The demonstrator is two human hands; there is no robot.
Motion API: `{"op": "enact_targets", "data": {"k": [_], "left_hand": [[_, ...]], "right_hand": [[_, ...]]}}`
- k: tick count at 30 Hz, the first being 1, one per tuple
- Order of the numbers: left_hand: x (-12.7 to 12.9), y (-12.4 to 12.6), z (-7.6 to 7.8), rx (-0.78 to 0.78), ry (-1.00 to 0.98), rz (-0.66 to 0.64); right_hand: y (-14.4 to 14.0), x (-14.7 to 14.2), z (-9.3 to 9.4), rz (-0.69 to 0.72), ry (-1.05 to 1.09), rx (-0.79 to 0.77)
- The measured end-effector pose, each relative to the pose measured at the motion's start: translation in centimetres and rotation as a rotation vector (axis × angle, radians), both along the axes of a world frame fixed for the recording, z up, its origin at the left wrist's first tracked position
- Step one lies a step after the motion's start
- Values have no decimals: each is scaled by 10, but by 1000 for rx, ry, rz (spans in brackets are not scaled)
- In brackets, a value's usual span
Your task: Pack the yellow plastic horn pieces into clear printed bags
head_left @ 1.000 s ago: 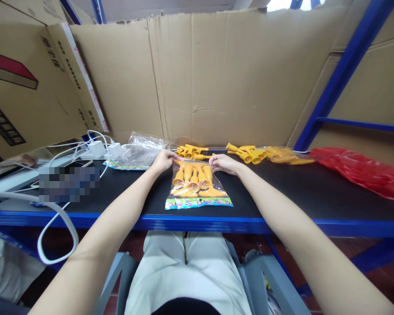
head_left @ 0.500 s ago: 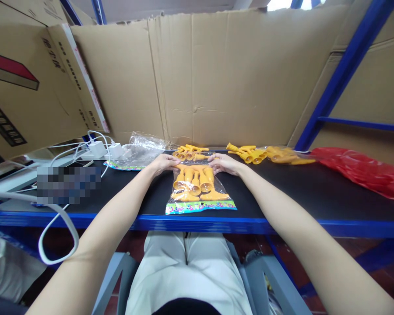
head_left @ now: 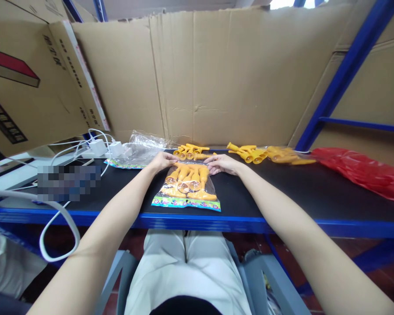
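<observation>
**Both hands on the top edge of the filled bag**

My left hand [head_left: 162, 160] and my right hand [head_left: 220, 163] rest on the far end of a clear plastic bag [head_left: 186, 187] that lies flat on the black shelf top [head_left: 282, 192], right in front of me. The fingers of each hand press down on the bag's upper edge, left hand at its left corner, right hand at its right corner; I am pinching or pressing the plastic there, not lifting it. The bag sits slightly askew, its colourful printed strip [head_left: 185, 203] nearest me, close to the blue front rail [head_left: 197, 222]. Inside are several orange plastic pieces [head_left: 187, 183], packed side by side.

Just beyond my fingertips lies a small loose pile of the same orange pieces [head_left: 192, 152]. A larger pile [head_left: 249, 154] lies further to the right, running toward a red plastic bag [head_left: 361, 173] at the right end of the shelf. To the left of my left hand is a heap of empty clear bags [head_left: 138, 151], and past that white chargers and cables [head_left: 100, 148]. Brown cardboard [head_left: 216, 78] stands behind everything as a back wall.
</observation>
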State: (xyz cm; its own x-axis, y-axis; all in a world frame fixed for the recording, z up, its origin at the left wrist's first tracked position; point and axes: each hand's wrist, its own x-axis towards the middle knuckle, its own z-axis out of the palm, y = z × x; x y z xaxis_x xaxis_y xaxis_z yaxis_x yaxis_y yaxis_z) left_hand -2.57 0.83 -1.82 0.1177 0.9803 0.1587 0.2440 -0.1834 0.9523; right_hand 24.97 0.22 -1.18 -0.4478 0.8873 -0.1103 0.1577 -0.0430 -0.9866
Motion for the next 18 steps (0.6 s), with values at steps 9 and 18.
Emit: {"op": "enact_targets", "data": {"k": [9, 18], "left_hand": [[-1, 9, -2, 170, 144, 59], [9, -3, 7, 523, 391, 101]], "right_hand": [[4, 5, -4, 15, 40, -19], [-3, -1, 10, 57, -76, 19]]}}
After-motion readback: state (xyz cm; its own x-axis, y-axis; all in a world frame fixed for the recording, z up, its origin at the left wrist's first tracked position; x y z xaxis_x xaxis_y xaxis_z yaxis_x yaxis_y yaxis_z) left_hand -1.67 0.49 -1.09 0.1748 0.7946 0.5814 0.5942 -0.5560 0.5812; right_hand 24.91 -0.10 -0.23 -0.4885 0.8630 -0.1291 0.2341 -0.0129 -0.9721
